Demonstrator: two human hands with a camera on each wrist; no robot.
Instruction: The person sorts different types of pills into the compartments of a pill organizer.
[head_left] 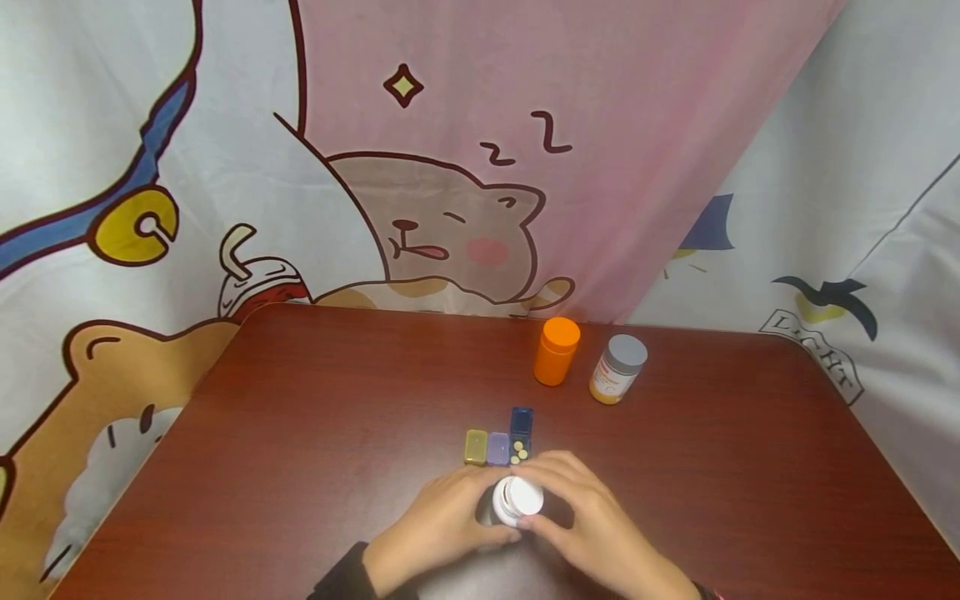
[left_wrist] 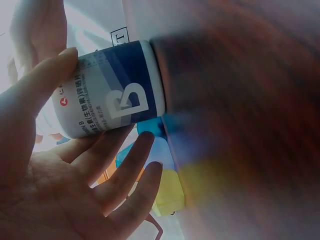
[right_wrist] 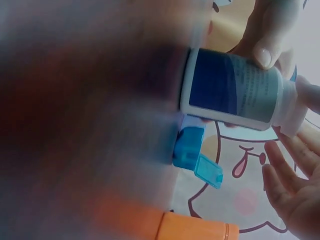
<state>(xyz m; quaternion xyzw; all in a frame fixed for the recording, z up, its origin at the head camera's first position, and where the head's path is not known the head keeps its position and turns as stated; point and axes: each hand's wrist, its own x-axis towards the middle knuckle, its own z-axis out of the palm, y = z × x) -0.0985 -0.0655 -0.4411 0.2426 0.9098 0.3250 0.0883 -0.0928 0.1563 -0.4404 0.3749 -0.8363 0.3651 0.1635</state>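
Observation:
A white pill bottle (left_wrist: pixel 115 90) with a blue-and-white label stands upright on the table, close to its front edge. My left hand (head_left: pixel 438 512) grips it around the side, with the thumb on the label. At the bottle's top, my right hand (head_left: pixel 592 517) pinches the white cap (right_wrist: pixel 291 112) between thumb and fingers. The cap sits at the bottle's mouth; whether it is threaded on I cannot tell. Just beyond the hands lies a small pill box with a yellow compartment (head_left: pixel 476 447), a purple compartment (head_left: pixel 498 448) and a blue compartment (right_wrist: pixel 189 147). The blue lid (head_left: pixel 522 420) stands open over several pale tablets (head_left: pixel 519 451).
An orange bottle (head_left: pixel 557 352) stands toward the back of the brown table (head_left: pixel 360 383). To its right is a grey-lidded bottle (head_left: pixel 618 369) with a white and orange label. A printed curtain (head_left: pixel 630 167) hangs behind the table.

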